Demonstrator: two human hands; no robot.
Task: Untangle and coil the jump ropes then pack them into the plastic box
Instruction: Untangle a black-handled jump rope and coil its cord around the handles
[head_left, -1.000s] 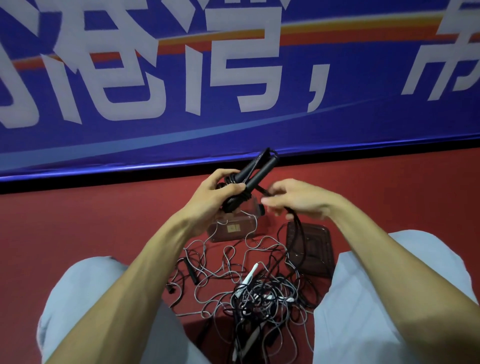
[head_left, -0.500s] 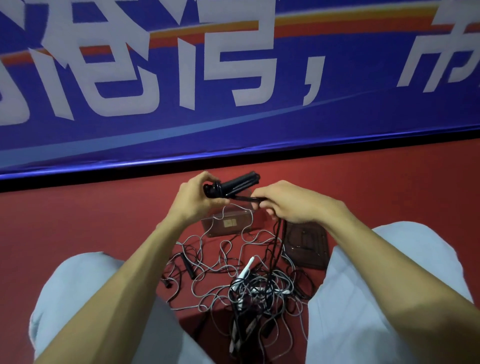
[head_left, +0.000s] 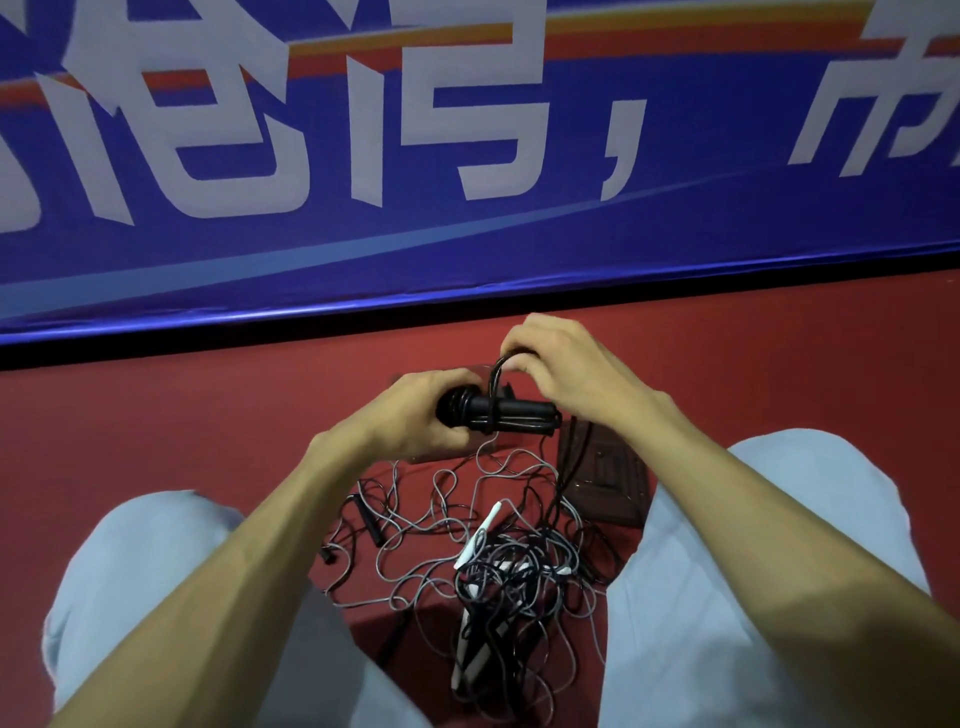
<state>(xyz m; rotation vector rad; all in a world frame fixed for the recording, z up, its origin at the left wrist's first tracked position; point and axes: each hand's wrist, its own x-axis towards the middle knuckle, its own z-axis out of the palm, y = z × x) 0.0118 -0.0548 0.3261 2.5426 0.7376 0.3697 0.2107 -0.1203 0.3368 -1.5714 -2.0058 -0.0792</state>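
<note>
The person wears light blue-grey trousers (head_left: 675, 649) of a smooth plain cloth, which cover both thighs and both knees; the left knee (head_left: 150, 545) and the right knee (head_left: 810, 467) show as rounded pale shapes. The left forearm (head_left: 249, 582) and the right forearm (head_left: 737, 519) are uncovered along all their visible length. The left grip (head_left: 410, 415) and the right grip (head_left: 566, 374) are bare too.
</note>
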